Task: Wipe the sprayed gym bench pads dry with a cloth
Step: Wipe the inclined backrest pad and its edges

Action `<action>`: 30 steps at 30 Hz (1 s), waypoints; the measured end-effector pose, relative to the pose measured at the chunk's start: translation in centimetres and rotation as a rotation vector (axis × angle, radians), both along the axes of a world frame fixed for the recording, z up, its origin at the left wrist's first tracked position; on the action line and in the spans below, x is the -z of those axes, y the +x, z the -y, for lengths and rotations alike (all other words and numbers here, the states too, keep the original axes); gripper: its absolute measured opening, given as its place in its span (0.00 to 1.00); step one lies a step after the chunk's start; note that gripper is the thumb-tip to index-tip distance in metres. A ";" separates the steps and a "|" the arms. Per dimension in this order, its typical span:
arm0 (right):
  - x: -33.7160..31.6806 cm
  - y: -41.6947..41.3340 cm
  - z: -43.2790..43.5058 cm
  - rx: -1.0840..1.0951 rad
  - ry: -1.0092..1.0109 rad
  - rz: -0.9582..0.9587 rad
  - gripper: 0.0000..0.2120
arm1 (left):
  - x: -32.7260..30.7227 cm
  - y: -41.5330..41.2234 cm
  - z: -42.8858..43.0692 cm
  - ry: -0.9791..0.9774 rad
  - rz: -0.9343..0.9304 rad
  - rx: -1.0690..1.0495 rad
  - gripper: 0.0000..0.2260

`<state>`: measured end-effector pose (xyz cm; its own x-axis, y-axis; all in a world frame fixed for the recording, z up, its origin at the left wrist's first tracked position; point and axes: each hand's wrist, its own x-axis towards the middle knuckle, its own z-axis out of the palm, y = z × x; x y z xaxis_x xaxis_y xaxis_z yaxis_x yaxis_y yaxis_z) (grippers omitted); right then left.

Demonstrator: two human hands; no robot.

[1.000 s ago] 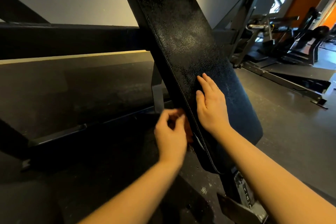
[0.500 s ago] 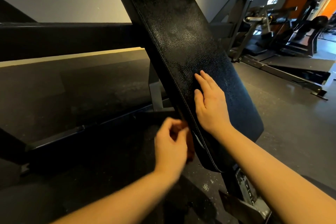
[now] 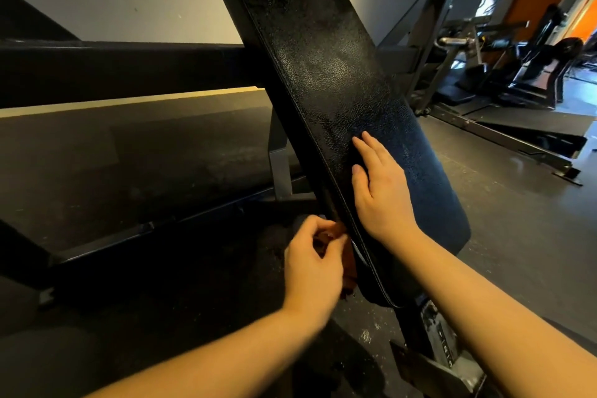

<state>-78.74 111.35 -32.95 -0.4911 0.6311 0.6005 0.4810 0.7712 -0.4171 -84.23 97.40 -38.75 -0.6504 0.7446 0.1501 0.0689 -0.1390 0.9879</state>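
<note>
Gym floor (image 3: 517, 236) is seen behind the tilted bench pad (image 3: 339, 74) — pressed by the flat right hand (image 3: 381, 194), its left edge met by a cloth (image 3: 350, 268) pinched in the left hand (image 3: 311, 268) — upper face judged unwiped.

Open floor (image 3: 517, 236) right of pad (image 3: 323, 74); frame bars (image 3: 129, 71) crowd its left

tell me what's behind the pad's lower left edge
The left hand pinches an orange cloth there, tucked against the side of the pad. Most of the cloth is hidden by the hand and pad.
</note>
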 end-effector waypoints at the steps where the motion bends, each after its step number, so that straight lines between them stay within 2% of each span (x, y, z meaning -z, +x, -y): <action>1: 0.0 0.1 0.1 -0.002 -0.006 -0.003 0.25 | -0.3 -0.6 -0.4 0.001 -0.008 0.002 0.09; 5: -0.2 0.3 0.0 -0.019 -0.009 0.016 0.26 | -3.4 -5.3 -3.6 0.107 -0.126 -0.189 0.09; 8: -0.3 0.7 0.2 -0.031 -0.014 0.048 0.26 | -3.9 -5.3 -3.8 0.134 -0.134 -0.233 0.07; 11: -0.5 0.7 0.4 -0.021 -0.020 0.046 0.26 | -1.2 -1.5 -1.7 0.077 -0.051 -0.145 0.09; 15: -0.7 0.7 0.7 -0.007 -0.035 0.039 0.26 | 2.0 3.1 2.1 -0.124 0.056 0.095 0.11; 17: -0.7 1.0 0.8 -0.020 -0.046 0.052 0.26 | 1.4 2.6 1.9 -0.124 0.028 0.090 0.10; 22: -0.8 1.7 0.7 -0.045 -0.052 0.093 0.27 | -2.0 -1.2 -0.8 0.026 -0.009 -0.111 0.08; 24: -0.7 1.7 0.7 -0.051 -0.059 0.074 0.26 | -1.2 0.4 0.0 0.035 -0.014 -0.077 0.09; 27: -0.8 1.7 0.7 -0.047 -0.069 0.056 0.26 | 1.0 4.1 2.3 -0.093 0.014 0.074 0.10; 30: -0.9 1.9 0.7 -0.062 -0.081 0.066 0.25 | 0.7 3.4 1.4 -0.084 0.017 0.009 0.09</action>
<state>-76.79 110.68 -32.10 -0.5673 0.6432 0.5142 0.4619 0.7655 -0.4480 -80.81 95.99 -39.49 -0.6452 0.7603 0.0755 0.0508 -0.0559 0.9971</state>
